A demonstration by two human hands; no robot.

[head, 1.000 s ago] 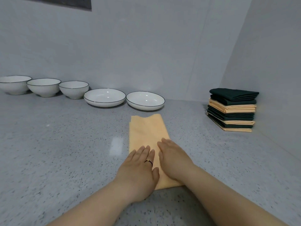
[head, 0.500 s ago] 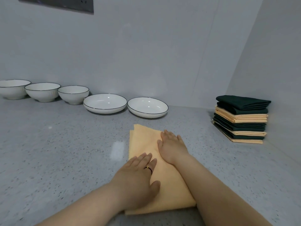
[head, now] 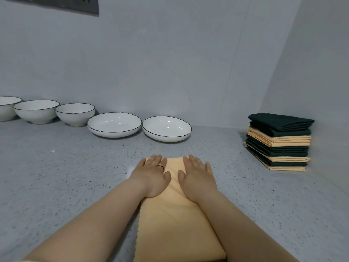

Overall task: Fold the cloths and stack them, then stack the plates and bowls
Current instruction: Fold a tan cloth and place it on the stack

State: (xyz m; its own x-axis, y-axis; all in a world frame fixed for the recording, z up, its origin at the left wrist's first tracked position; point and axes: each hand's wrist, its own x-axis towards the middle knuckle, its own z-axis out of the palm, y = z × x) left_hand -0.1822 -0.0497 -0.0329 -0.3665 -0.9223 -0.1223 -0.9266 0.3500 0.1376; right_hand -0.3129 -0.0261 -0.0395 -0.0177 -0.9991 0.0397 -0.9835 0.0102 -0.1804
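Now the yellow cloth [head: 175, 220] lies on the speckled grey table [head: 56, 176], folded into a long narrow strip that runs from the near edge of the view away toward the wall [head: 170, 63]; its top is smooth and pale orange-yellow, its near left edge shows a fine zigzag cut, and its near right corner looks thick with layers. Both hands rest flat on the far end of the strip, fingers straight and gripping nothing; the left hand [head: 153, 176], with a ring [head: 161, 166] on one finger, covers the far left corner, and the right hand [head: 196, 176] covers the far right part; the thumbs point toward each other with a band of cloth showing between them. Well apart to the right, in the corner against the wall, stands a stack of folded cloths [head: 279, 142], dark green and yellow in layers, with dark green on top. Beyond the strip, near the wall, two white plates [head: 114, 124] with thin dark rims sit side by side; three white bowls [head: 35, 110] stand in a row to their left, the leftmost cut off by the frame.
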